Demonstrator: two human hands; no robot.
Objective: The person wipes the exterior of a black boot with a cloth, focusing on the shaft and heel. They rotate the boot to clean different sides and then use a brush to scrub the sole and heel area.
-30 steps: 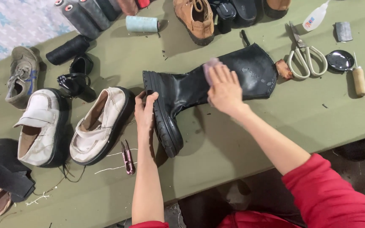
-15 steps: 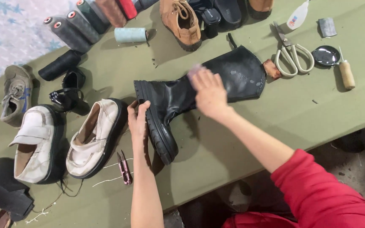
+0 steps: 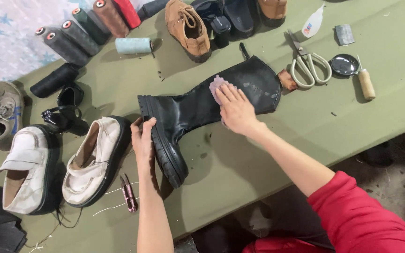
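Your right hand [image 3: 236, 108] presses a small pale-pink cloth [image 3: 216, 85] flat against the shaft of the tall black leather boot [image 3: 198, 110], which lies on its side on the olive-green table cover [image 3: 362, 126]. Your left hand [image 3: 142, 137] clamps the chunky ridged sole at the heel, fingers curled over its edge. The step in hand appears to be wiping the glossy shaft; continuing calls for steady bracing at the sole. Just beyond the boot's top lie cream-handled scissors [image 3: 308, 65]; beside its sole lies a worn cream shoe [image 3: 94, 159].
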